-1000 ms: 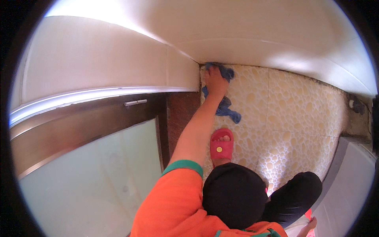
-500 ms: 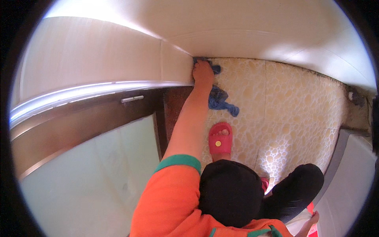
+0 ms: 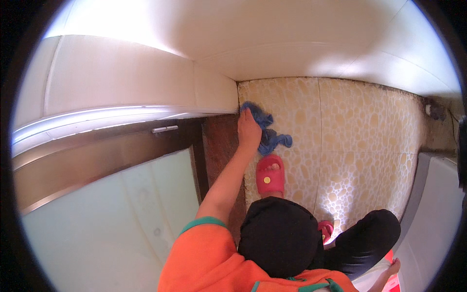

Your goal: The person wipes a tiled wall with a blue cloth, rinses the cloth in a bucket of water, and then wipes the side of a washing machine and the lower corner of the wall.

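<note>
head camera: a crumpled blue cloth (image 3: 267, 145) lies on the floor (image 3: 357, 114) near the corner where two pale walls meet, uneven in tone with a darker patch in its middle, bunched into thick folds, one narrow twisted end curling out to the right and another lobe poking from beside the fingers. the left hand (image 3: 249, 129) is grasping its upper part, back of the hand uppermost, fingers pressed down into the folds with a bit of blue showing past their tips. just left of the hand run the foot of the left wall (image 3: 216, 90) and a reddish-brown sill (image 3: 219, 151), so that side is tight; beyond the fingertips a strip of tile leads to the dark, stained joint below the back wall (image 3: 292, 58). toward the person, a red slipper (image 3: 270, 182) on a foot sits just below the cloth and bounds it there. the widest room is to the right, where pebble-patterned tile stretches toward a white, grey-edged fixture (image 3: 430, 209). a black-clad knee (image 3: 279, 238) rises behind the slipper, and at the left stands a metal-framed door (image 3: 112, 209) with a frosted panel. the right hand (image 3: 394, 266) is low at the right, beside that fixture; whether it holds anything, i cannot tell.
</note>
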